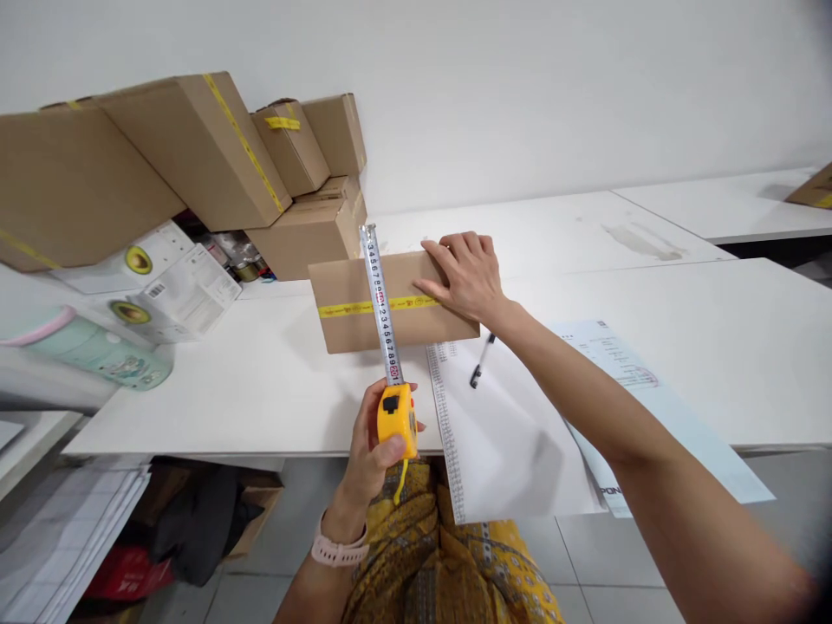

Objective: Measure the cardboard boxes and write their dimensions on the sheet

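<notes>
My left hand (369, 451) grips a yellow tape measure (398, 420) at the table's front edge. Its white blade (380, 303) runs away from me across a small cardboard box (354, 321) sealed with yellow tape. My right hand (464, 276) lies flat on the right end of that box, fingers stretched out over its top. The box sits on the white table (260, 390), just left of some printed sheets.
A black pen (481, 362) lies on white paper sheets (513, 433) that overhang the table edge. Several taped cardboard boxes (195, 147) are piled at the back left, with white avocado-print boxes (162, 277) and a green cylinder (97, 351) below. More cartons lie on the floor.
</notes>
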Tool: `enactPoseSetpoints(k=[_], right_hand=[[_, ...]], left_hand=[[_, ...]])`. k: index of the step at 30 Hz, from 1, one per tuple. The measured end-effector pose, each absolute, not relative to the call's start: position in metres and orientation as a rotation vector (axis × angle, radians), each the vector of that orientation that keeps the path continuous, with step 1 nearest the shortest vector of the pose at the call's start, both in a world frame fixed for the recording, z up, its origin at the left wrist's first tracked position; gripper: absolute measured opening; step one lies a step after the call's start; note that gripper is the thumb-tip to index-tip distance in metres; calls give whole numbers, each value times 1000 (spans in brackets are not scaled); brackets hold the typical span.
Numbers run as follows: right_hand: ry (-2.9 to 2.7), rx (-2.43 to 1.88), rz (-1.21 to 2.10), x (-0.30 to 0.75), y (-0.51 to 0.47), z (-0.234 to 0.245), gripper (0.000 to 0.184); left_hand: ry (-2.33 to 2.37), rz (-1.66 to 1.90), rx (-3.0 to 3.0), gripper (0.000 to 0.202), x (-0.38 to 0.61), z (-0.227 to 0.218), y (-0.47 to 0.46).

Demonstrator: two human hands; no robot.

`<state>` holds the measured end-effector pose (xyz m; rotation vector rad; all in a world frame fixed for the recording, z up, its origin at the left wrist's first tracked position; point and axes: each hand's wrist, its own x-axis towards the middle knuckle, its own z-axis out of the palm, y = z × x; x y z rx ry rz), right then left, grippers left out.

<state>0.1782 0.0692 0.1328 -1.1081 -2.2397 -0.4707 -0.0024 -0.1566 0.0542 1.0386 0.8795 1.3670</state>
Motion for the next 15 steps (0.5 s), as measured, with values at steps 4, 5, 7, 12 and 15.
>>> enactPoseSetpoints(k=[4, 5, 7, 12, 15], right_hand=[[-2270, -1099, -488, 185, 62, 99, 65], [-2288, -1100, -484, 186, 61, 92, 63], [-2308, -1105, -466, 186, 60, 81, 59], [-2244, -1156, -293, 180, 49, 87, 45], [-2014, -1197, 82, 181, 35, 106, 47]], left_hand=[[928, 1366, 1008, 64, -5, 46, -163], [936, 1361, 997, 65, -5, 45, -165], [949, 1346, 971, 66, -4, 42, -169], [945, 1259, 927, 68, 3, 38, -177], [889, 1174, 978, 70, 7, 34, -182]])
